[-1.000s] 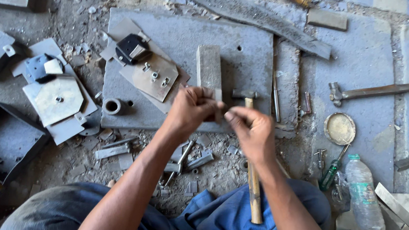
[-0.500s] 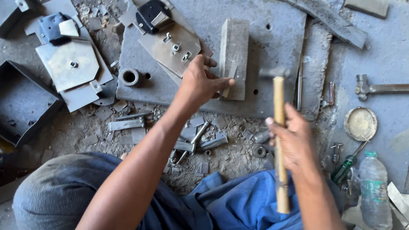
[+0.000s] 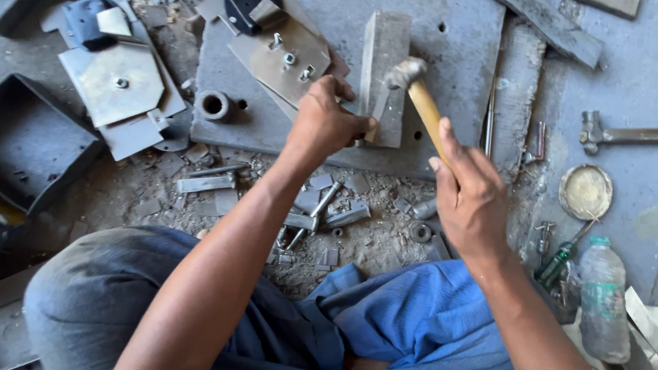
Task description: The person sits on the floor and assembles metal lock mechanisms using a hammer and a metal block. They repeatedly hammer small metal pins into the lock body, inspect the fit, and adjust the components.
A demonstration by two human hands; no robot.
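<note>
Centre of frame: right hand (image 3: 467, 193) grips a wooden-handled hammer (image 3: 420, 98), its head raised over an upright steel block (image 3: 384, 75). Left hand (image 3: 325, 121) closes on a small piece pressed against the block's lower edge. Block stands on a grey steel plate (image 3: 467, 54). Second hammer (image 3: 643, 135) lies at right; plastic bottle (image 3: 602, 304) at lower right.

The metal block (image 3: 384, 75) stands on the steel plate (image 3: 466, 70). The left hand (image 3: 325, 121) rests against the block's left side. The right hand (image 3: 467, 193), right of it, holds the hammer (image 3: 420, 98), head above the block. A second hammer (image 3: 643, 135) and bottle (image 3: 604, 300) lie farther right.
</note>
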